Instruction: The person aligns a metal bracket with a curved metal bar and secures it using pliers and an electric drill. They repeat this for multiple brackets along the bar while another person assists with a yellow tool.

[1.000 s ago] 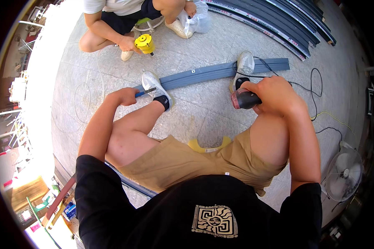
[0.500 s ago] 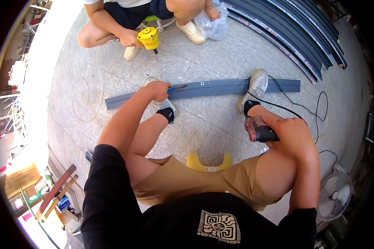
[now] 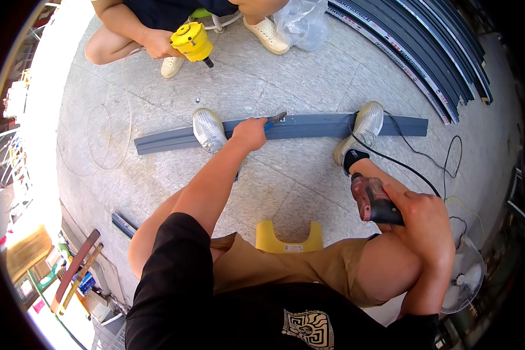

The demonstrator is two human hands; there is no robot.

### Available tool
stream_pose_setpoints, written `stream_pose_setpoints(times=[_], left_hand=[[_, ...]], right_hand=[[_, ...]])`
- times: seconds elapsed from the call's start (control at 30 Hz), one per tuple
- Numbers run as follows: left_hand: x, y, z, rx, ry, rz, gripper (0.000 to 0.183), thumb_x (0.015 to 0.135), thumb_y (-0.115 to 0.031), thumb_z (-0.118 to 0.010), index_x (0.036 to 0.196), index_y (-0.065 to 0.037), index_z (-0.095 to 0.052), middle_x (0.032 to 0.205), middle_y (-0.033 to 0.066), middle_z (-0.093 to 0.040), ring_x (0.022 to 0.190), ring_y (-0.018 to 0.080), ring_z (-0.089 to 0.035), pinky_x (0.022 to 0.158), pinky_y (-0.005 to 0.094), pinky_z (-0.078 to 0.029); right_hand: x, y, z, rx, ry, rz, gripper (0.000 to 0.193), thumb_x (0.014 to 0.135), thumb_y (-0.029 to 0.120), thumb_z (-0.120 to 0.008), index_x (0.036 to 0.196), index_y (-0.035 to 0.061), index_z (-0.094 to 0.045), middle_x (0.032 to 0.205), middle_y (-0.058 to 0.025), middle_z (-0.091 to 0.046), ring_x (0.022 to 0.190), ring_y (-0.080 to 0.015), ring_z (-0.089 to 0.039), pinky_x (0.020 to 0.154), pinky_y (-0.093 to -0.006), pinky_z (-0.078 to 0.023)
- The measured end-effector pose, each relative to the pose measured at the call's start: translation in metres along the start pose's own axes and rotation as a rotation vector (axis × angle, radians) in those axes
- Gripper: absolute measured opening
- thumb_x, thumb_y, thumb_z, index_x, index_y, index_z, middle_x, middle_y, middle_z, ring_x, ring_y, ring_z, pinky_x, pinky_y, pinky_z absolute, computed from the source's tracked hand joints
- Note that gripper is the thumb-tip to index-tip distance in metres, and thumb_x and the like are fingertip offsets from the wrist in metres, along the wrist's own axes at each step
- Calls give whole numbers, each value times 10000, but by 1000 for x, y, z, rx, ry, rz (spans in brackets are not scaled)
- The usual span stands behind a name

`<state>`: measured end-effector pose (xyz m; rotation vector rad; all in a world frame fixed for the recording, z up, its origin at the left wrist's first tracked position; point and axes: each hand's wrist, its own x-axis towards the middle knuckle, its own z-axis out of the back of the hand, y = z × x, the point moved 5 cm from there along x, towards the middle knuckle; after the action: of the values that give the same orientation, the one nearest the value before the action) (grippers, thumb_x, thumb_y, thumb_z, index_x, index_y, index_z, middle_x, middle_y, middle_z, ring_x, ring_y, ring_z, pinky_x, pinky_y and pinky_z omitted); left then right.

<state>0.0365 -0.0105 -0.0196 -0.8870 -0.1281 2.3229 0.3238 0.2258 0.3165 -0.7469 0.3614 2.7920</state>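
My left hand (image 3: 249, 134) is closed round the blue handles of pliers (image 3: 276, 119). Their jaws lie over a small pale spot near the middle of a long grey metal profile (image 3: 326, 125), which runs crosswise on the ground. Whether the jaws grip anything there cannot be made out. My left shoe (image 3: 209, 129) and right shoe (image 3: 366, 125) rest on the profile. Above my right thigh, my right hand (image 3: 423, 219) holds a dark red and black corded power drill (image 3: 372, 199), its nose turned up toward my right foot.
Opposite me a person crouches, a yellow power tool (image 3: 192, 42) in one hand, beside a clear plastic bag (image 3: 300, 24). Dark profiles (image 3: 414, 52) are stacked far right. A black cable (image 3: 405, 164) crosses the floor. A yellow stool (image 3: 289, 237) and a fan (image 3: 465, 279) stand near me.
My left hand has moved right along the profile with the pliers, away from my left foot to the pale spot. The drill's nose has swung upward. The whole view has shifted a little.
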Motion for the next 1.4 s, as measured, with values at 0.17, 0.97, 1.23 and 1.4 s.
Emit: stream_pose_setpoints(times=[0.17, 0.97, 1.23, 1.4], left_hand=[[9, -25, 19, 111, -22, 6, 434, 988, -155, -656, 1417, -187, -715, 1279, 215, -734, 1191, 412, -736, 1005, 521, -605], [-18, 40, -89, -1177, 132, 451, 334, 1041, -220, -743, 1251, 24, -652, 964, 127, -660, 823, 221, -674, 637, 383, -609], [-20, 26, -80, -1200, 428, 383, 308, 1088, -249, -719, 1154, 33, -613, 995, 134, -661, 838, 220, -726, 761, 411, -714], [-7, 30, -74, -1241, 490, 419, 303, 1109, -217, -676, 1318, -6, -619, 1072, 158, -670, 1004, 302, -772, 850, 466, -708]], right_hand=[[-3, 0, -2, -12, -6, -11, 725, 733, 231, -937, 1414, 131, -709, 901, -115, -718, 827, -364, -742, 741, -484, -567], [-13, 2, -3, -8, -72, 107, 749, 689, 141, -899, 1415, 130, -719, 879, -93, -699, 832, -334, -728, 739, -468, -575], [-11, 1, -13, -12, -17, 48, 771, 687, 192, -947, 1419, 140, -710, 924, -119, -720, 858, -360, -732, 757, -487, -569], [-5, 5, -11, -2, -4, 29, 764, 693, 178, -943, 1420, 142, -710, 932, -123, -725, 854, -365, -731, 768, -497, -570]])
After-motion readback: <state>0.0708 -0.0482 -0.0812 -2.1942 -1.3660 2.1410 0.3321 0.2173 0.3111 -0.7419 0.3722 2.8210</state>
